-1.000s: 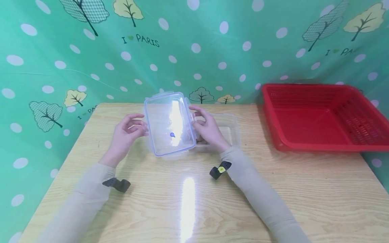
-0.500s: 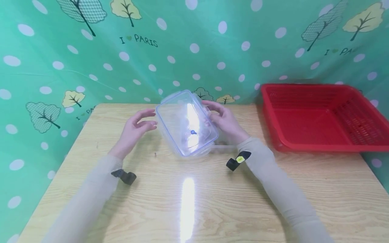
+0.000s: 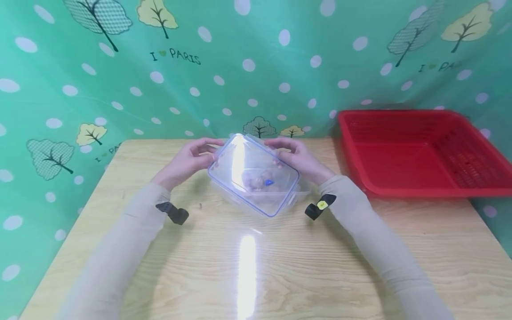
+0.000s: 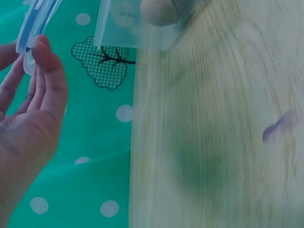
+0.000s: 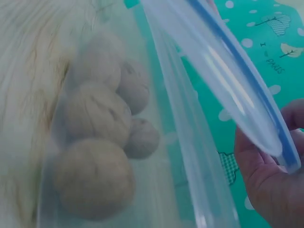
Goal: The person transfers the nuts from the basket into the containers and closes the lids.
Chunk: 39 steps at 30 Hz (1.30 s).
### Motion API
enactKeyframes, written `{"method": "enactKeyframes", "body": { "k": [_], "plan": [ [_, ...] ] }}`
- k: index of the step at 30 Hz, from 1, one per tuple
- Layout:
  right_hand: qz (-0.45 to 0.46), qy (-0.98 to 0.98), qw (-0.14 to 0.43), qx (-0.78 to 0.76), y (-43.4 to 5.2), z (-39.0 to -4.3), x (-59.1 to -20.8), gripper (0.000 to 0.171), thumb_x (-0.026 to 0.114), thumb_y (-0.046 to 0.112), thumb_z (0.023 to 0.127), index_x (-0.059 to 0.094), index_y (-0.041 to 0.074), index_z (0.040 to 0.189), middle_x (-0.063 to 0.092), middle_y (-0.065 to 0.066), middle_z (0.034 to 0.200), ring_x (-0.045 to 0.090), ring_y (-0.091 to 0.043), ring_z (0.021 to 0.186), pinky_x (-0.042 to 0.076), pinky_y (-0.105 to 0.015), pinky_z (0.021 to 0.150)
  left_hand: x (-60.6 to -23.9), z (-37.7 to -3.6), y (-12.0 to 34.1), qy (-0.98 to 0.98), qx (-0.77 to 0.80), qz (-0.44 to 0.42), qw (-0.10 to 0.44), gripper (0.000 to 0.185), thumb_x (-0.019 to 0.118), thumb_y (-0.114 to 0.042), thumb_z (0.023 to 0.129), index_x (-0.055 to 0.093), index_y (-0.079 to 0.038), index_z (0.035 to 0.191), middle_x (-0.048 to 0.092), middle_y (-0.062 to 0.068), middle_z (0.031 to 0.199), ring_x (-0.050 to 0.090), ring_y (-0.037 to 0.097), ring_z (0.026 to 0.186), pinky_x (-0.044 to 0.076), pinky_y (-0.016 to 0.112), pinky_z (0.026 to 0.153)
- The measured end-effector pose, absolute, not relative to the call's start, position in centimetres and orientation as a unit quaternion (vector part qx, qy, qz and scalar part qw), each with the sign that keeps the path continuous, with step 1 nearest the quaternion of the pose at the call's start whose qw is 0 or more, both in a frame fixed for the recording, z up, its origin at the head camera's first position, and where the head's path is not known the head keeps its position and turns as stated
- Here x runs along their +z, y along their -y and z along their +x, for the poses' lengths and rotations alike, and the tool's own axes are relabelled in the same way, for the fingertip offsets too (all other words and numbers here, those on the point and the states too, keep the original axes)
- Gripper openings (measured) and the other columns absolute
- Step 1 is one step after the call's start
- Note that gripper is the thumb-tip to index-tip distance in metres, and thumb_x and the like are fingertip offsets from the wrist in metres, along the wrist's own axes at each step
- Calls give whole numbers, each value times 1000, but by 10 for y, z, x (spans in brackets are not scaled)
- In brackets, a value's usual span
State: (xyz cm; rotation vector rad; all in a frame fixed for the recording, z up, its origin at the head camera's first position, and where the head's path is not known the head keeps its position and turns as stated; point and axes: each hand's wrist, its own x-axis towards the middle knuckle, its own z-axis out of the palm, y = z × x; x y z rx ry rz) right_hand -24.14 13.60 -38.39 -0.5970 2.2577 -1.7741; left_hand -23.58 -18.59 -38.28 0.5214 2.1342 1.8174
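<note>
A clear plastic lid [image 3: 254,175] with a blue seal is held tilted and askew above a clear food container [image 5: 180,109]. My left hand [image 3: 192,162] pinches one corner of the lid between thumb and fingers, as the left wrist view also shows. On the other side my right hand [image 3: 302,160] grips the lid's edge. Inside the container lie several round brown walnuts [image 5: 97,114], larger and smaller, seen through the cloudy wall. From the head view they show only dimly through the lid, which covers most of the container.
A red plastic basket [image 3: 412,166] stands at the right on the wooden table [image 3: 192,266]. Behind the table hangs a green dotted cloth [image 3: 224,62]. A small purplish mark [image 4: 278,128] shows on the tabletop, left of the container.
The lid has moved right over the container and turned clockwise. Both hands have shifted right with it, and the left fingers have closed onto the lid's corner.
</note>
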Motion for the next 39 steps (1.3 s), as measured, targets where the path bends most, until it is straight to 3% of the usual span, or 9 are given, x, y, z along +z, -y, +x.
{"method": "enactKeyframes", "body": {
  "k": [5, 12, 21, 28, 34, 39],
  "plan": [
    [-193, -751, 112, -621, -146, -243, -383, 40, 58, 6, 91, 59, 6, 131, 58, -8, 129, 59, -23, 103, 53, -29, 82, -387, -237, 183, -665, 709, 166, 167, 46, 55, 7, 92, 49, -4, 136, 59, 15, 111, 61, 20, 88, 55, 30, 81],
    [-181, -755, 95, -623, -163, -240, -382, 41, 58, 5, 93, 53, 2, 133, 55, -12, 131, 59, -27, 107, 47, -38, 95, -392, -236, 178, -576, 800, 106, 134, 43, 50, 16, 91, 47, -2, 131, 62, 11, 102, 63, 18, 80, 56, 26, 76],
    [-183, -764, 106, -610, -179, -231, -381, 52, 51, -5, 88, 42, -2, 139, 47, -24, 126, 62, -31, 96, 54, -37, 87, -402, -236, 171, -561, 819, 63, 100, 35, 46, 16, 93, 41, -8, 119, 57, 7, 97, 64, 17, 82, 54, 28, 83],
    [-143, -801, 45, -580, -182, -229, -382, 43, 55, -1, 92, 48, -3, 134, 53, -22, 122, 59, -32, 102, 53, -29, 83, -408, -234, 166, -592, 792, 81, 127, 40, 47, 16, 91, 42, -6, 123, 52, 8, 102, 61, 17, 85, 54, 30, 85],
    [-127, -836, 37, -533, -185, -232, -390, 44, 59, 3, 92, 49, -4, 135, 52, -22, 131, 49, -35, 116, 43, -43, 98, -409, -232, 161, -616, 771, 84, 136, 44, 48, 16, 90, 39, 0, 130, 51, 9, 107, 61, 16, 86, 54, 30, 86],
    [-115, -859, 34, -498, -184, -235, -396, 45, 60, 5, 92, 51, -1, 135, 51, -20, 135, 46, -37, 117, 40, -49, 100, -419, -233, 159, -660, 732, 81, 150, 49, 50, 10, 91, 34, 5, 137, 53, 10, 110, 61, 16, 89, 52, 34, 89]
  ]
}}
